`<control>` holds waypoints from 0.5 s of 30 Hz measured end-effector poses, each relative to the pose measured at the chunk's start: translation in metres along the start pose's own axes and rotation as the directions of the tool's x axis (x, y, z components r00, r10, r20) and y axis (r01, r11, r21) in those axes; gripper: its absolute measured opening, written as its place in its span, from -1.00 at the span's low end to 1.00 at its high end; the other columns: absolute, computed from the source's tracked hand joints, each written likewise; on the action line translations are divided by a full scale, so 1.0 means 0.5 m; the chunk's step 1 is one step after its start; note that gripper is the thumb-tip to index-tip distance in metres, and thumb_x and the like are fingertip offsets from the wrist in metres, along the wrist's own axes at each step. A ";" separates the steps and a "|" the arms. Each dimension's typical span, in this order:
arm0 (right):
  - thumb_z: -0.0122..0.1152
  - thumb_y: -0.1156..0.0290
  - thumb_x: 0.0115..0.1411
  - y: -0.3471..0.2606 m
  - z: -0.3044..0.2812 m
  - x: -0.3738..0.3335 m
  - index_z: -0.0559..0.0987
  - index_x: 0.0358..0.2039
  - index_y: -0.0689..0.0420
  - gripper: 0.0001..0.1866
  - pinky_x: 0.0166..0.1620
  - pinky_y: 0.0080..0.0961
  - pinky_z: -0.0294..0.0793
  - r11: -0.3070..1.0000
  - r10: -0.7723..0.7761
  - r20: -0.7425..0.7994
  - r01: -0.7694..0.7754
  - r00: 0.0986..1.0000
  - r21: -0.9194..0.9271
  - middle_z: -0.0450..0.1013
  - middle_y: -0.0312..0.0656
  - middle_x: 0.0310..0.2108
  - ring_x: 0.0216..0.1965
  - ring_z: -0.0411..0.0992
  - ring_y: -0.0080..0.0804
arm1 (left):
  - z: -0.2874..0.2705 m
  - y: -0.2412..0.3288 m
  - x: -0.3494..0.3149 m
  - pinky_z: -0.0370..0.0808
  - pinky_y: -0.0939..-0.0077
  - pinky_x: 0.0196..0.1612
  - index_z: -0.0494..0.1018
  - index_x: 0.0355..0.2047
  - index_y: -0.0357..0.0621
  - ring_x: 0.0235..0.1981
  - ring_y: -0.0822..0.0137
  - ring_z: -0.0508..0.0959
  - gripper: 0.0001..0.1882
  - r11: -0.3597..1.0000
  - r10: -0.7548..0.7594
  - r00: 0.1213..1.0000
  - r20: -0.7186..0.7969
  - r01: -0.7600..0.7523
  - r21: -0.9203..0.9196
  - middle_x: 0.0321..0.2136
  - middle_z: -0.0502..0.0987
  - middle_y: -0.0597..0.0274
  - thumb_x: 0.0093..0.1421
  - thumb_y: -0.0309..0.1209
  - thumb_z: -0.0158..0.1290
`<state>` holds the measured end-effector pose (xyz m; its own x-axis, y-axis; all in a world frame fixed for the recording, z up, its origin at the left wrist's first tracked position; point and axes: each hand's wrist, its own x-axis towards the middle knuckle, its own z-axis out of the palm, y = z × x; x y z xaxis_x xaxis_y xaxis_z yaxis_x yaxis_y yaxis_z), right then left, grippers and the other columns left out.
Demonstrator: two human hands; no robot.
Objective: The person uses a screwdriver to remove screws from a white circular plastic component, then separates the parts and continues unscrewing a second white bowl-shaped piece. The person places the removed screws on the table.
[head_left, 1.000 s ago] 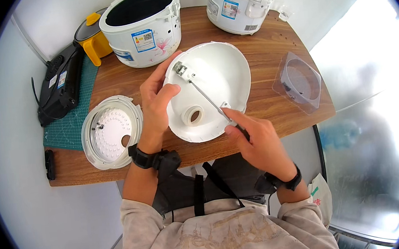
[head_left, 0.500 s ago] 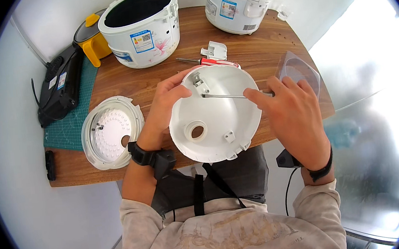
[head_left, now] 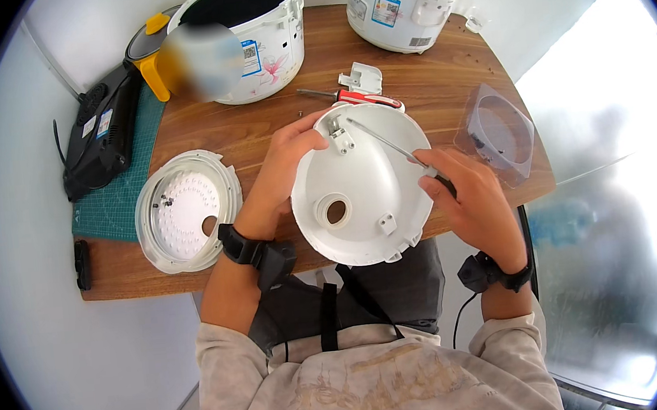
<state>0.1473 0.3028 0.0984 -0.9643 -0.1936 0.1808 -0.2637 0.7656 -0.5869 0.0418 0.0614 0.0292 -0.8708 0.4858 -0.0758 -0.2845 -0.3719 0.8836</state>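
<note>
My left hand (head_left: 289,160) grips the left rim of a white rice cooker lid shell (head_left: 365,178), its hollow side facing up. Inside the shell, close to my left thumb, sits a small white hinge bracket (head_left: 341,140) with metal parts. A screwdriver (head_left: 385,141) is in my right hand (head_left: 468,193), fingers closed round its dark handle. Its thin shaft slants across the shell, the tip beside the bracket near the upper rim. Lower in the shell are a round hole and a small white post piece (head_left: 387,224).
Left lies a round white inner lid (head_left: 184,159) with small screws. A red-handled screwdriver (head_left: 370,100) and white plastic piece (head_left: 364,78) lie beyond the shell. A clear tray (head_left: 502,131) is right. Two rice cookers (head_left: 284,53) (head_left: 397,11) stand behind; a black appliance (head_left: 100,139) rests left.
The screwdriver's tip has shifted up past the bracket, and its shaft now slants steeply. My right hand has lowered and turned. The shell has moved slightly right in the view.
</note>
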 end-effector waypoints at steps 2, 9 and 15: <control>0.20 0.49 0.26 -0.002 0.008 -0.005 0.48 0.05 0.11 -0.67 -0.26 -0.15 0.45 0.989 0.108 0.104 -0.117 0.989 0.092 0.51 -0.06 -0.25 -0.34 0.49 0.04 | -0.004 -0.005 0.003 0.58 0.46 -0.07 0.39 0.23 -0.34 -0.14 0.34 0.64 -0.41 1.000 -0.008 1.000 -0.017 0.008 0.009 -0.06 0.61 0.09 0.17 -0.42 -0.06; 0.21 0.50 0.18 0.061 0.059 -0.058 0.30 0.10 0.18 -0.52 -0.19 -0.33 0.47 0.943 0.136 0.031 -0.139 0.990 0.304 0.56 0.01 -0.25 -0.31 0.53 -0.11 | -0.006 -0.028 0.020 0.58 0.48 -0.16 0.47 0.08 -0.29 -0.22 0.35 0.64 -0.53 0.993 -0.116 0.992 -0.058 0.113 -0.045 -0.18 0.60 0.15 0.16 -0.41 -0.05; 0.33 0.57 0.10 0.031 0.005 -0.045 0.44 -0.05 0.23 -0.61 -0.10 -0.48 0.52 0.944 0.245 -0.029 -0.231 0.969 0.236 0.61 -0.03 -0.22 -0.24 0.57 -0.29 | -0.012 -0.048 0.027 0.60 0.44 -0.23 0.50 -0.01 -0.27 -0.29 0.35 0.65 -0.60 0.979 -0.158 0.987 -0.026 0.153 -0.135 -0.24 0.60 0.14 0.15 -0.40 -0.05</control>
<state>0.1650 0.3174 0.0830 -0.9984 0.0175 0.0542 -0.0315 0.6225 -0.7820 0.0347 0.0723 0.0041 -0.8250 0.5177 -0.2266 -0.4661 -0.3967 0.7908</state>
